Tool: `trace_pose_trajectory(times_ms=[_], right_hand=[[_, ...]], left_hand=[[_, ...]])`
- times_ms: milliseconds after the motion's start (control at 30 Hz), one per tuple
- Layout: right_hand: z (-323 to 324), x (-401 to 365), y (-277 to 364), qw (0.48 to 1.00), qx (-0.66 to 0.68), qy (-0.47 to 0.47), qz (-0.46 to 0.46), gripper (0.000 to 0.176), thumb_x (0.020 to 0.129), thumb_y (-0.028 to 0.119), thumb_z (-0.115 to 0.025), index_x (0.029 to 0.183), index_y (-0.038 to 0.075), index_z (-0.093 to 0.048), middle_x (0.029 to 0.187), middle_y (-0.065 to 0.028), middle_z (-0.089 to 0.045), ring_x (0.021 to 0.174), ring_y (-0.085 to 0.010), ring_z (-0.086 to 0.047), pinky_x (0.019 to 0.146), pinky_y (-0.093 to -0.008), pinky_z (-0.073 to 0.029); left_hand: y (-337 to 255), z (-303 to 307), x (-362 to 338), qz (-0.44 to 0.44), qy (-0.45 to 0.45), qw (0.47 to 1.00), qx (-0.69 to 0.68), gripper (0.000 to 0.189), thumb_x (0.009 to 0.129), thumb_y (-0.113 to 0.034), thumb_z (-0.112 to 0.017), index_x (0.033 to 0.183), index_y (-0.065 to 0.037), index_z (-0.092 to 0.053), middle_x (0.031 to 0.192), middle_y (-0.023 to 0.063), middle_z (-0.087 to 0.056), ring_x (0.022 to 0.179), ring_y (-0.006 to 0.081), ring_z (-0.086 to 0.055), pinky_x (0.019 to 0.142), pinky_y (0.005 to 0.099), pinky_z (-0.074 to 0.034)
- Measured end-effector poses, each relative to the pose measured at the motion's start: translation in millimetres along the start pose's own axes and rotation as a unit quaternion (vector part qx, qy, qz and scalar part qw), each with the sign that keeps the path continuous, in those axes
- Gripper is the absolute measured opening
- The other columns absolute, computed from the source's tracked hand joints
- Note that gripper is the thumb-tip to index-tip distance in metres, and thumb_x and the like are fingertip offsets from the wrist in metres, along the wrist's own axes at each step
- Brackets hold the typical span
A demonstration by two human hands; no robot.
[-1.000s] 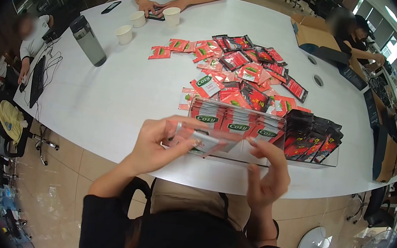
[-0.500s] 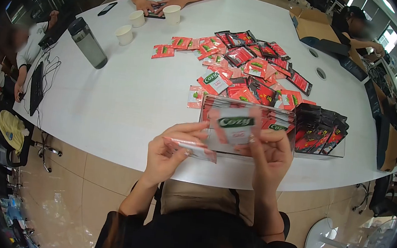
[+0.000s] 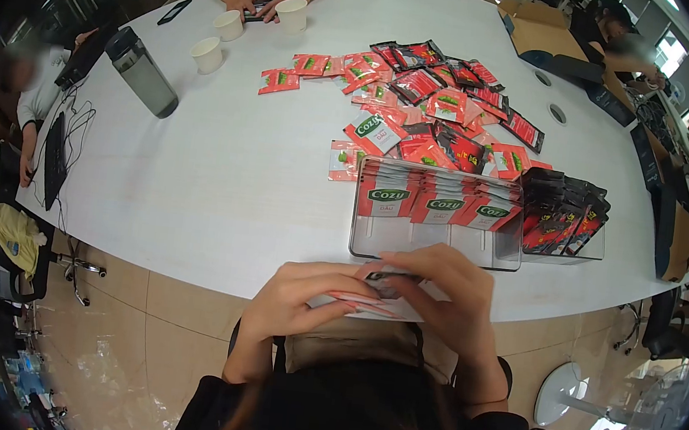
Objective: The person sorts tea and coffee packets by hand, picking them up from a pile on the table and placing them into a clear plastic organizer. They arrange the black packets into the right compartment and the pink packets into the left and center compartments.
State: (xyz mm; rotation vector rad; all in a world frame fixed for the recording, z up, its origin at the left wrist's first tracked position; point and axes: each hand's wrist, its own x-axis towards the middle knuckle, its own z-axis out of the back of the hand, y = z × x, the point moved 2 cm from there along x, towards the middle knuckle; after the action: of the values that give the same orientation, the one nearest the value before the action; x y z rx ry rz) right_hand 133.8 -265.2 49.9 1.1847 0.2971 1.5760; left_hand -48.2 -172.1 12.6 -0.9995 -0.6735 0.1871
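At the table's near edge, my left hand (image 3: 298, 298) is closed on a few red and white sachets (image 3: 360, 303). My right hand (image 3: 449, 297) pinches another sachet (image 3: 392, 282) against them, its face partly hidden by the fingers. Just beyond my hands, a clear box (image 3: 353, 234) holds three rows of red and white Cozy sachets (image 3: 445, 204) at its far side, with bare floor in front. On its right, a second clear box (image 3: 583, 258) is filled with black and red sachets (image 3: 558, 216). Behind both lies a loose pile of sachets (image 3: 448, 104).
A grey bottle (image 3: 143, 72) stands on the white table (image 3: 223, 169) at the left. Paper cups (image 3: 207, 55) and a phone (image 3: 174, 12) lie beyond it. Another person's hands (image 3: 270, 6) rest at the far edge. Open cardboard boxes (image 3: 540, 34) line the right side.
Both hands have moved down toward me, away from the box. The sachet in my right hand has come against those in my left, and the box's rows now show.
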Motion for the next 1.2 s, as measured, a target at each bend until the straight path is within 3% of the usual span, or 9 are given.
trace_pose_trajectory(times_ms=[33, 167, 233, 300, 433, 467, 700, 900, 1200], right_hand=[[4.1, 2.6, 2.0, 1.000, -0.010, -0.023, -0.011, 0.031, 0.073, -0.006, -0.073, 0.103, 0.004, -0.067, 0.089, -0.0058, -0.068, 0.074, -0.0156, -0.061, 0.062, -0.0273, -0.048], [13.2, 15.9, -11.1, 0.986, -0.058, -0.156, 0.018, 0.023, 0.075, -0.004, -0.072, 0.096, 0.004, -0.067, 0.091, -0.0062, -0.068, 0.072, -0.0161, -0.061, 0.061, -0.0287, -0.048], [8.3, 28.0, -14.9, 0.984, -0.128, -0.122, 0.019, 0.020, 0.075, -0.002, -0.072, 0.092, 0.005, -0.065, 0.086, -0.0058, -0.066, 0.074, -0.0189, -0.060, 0.062, -0.0311, -0.047], [0.0, 36.4, -19.6, 0.976, -0.204, -0.059, 0.042, 0.020, 0.074, 0.000, -0.072, 0.092, 0.005, -0.064, 0.081, -0.0051, -0.064, 0.076, -0.0207, -0.059, 0.064, -0.0324, -0.046], [-14.2, 39.6, -26.1, 0.970, -0.237, 0.029, 0.037, 0.028, 0.071, 0.002, -0.072, 0.096, 0.007, -0.062, 0.089, -0.0041, -0.061, 0.086, -0.0229, -0.056, 0.071, -0.0355, -0.045], [-14.2, 43.0, -26.8, 0.963, -0.261, 0.044, 0.058, 0.031, 0.069, 0.003, -0.072, 0.098, 0.007, -0.062, 0.094, -0.0044, -0.061, 0.089, -0.0230, -0.055, 0.074, -0.0361, -0.044], [-16.6, 61.7, -35.1, 0.883, -0.456, 0.063, 0.093, 0.068, 0.059, 0.008, -0.080, 0.122, 0.012, -0.053, 0.138, -0.0082, -0.043, 0.114, -0.0288, -0.048, 0.093, -0.0408, -0.041], [-18.3, 66.1, -32.7, 0.903, -0.416, 0.098, 0.045, 0.086, 0.057, 0.014, -0.083, 0.134, 0.015, -0.046, 0.144, -0.0090, -0.039, 0.124, -0.0309, -0.043, 0.099, -0.0422, -0.039], [-15.2, 64.3, -22.6, 0.916, -0.389, 0.073, 0.071, 0.072, 0.063, 0.014, -0.081, 0.128, 0.013, -0.052, 0.132, -0.0125, -0.048, 0.118, -0.0309, -0.047, 0.094, -0.0410, -0.040]], left_hand=[[1.9, 1.6, 0.2, -0.008, -0.005, 1.000, -0.013, 0.021, 0.082, -0.003, -0.067, 0.103, 0.000, -0.067, 0.104, 0.0163, -0.069, 0.093, 0.0272, -0.069, 0.081, 0.0358, -0.054], [40.6, -0.1, -18.9, 0.019, -0.282, 0.931, -0.229, 0.017, 0.092, -0.010, -0.060, 0.103, 0.002, -0.060, 0.087, 0.0096, -0.067, 0.074, 0.0134, -0.064, 0.064, 0.0270, -0.050], [52.6, 5.4, -27.4, 0.094, -0.426, 0.877, -0.203, 0.017, 0.096, -0.014, -0.057, 0.100, 0.001, -0.057, 0.078, 0.0035, -0.063, 0.065, 0.0055, -0.056, 0.055, 0.0213, -0.044], [50.0, 5.2, -23.7, 0.095, -0.460, 0.856, -0.215, 0.016, 0.096, -0.016, -0.058, 0.096, -0.001, -0.056, 0.073, -0.0008, -0.057, 0.060, 0.0022, -0.048, 0.052, 0.0183, -0.037], [57.3, 3.7, -32.6, 0.115, -0.434, 0.870, -0.204, 0.019, 0.098, -0.017, -0.053, 0.104, 0.001, -0.052, 0.093, 0.0103, -0.065, 0.084, 0.0168, -0.066, 0.071, 0.0264, -0.051], [56.5, 2.4, -34.1, 0.105, -0.418, 0.881, -0.195, 0.017, 0.097, -0.018, -0.055, 0.100, -0.001, -0.053, 0.085, 0.0049, -0.063, 0.069, 0.0069, -0.059, 0.060, 0.0203, -0.046], [40.6, -0.7, -21.3, 0.143, -0.438, 0.878, -0.131, 0.018, 0.095, -0.020, -0.058, 0.092, -0.003, -0.055, 0.072, 0.0003, -0.058, 0.055, 0.0023, -0.048, 0.048, 0.0171, -0.037], [41.2, -1.9, -22.9, 0.131, -0.437, 0.879, -0.138, 0.017, 0.093, -0.018, -0.062, 0.089, -0.003, -0.055, 0.071, 0.0004, -0.058, 0.055, 0.0017, -0.048, 0.048, 0.0172, -0.036], [40.7, -1.6, -24.4, 0.121, -0.410, 0.896, -0.118, 0.015, 0.089, -0.011, -0.066, 0.094, 0.000, -0.057, 0.078, 0.0000, -0.060, 0.065, 0.0024, -0.049, 0.057, 0.0184, -0.039]])
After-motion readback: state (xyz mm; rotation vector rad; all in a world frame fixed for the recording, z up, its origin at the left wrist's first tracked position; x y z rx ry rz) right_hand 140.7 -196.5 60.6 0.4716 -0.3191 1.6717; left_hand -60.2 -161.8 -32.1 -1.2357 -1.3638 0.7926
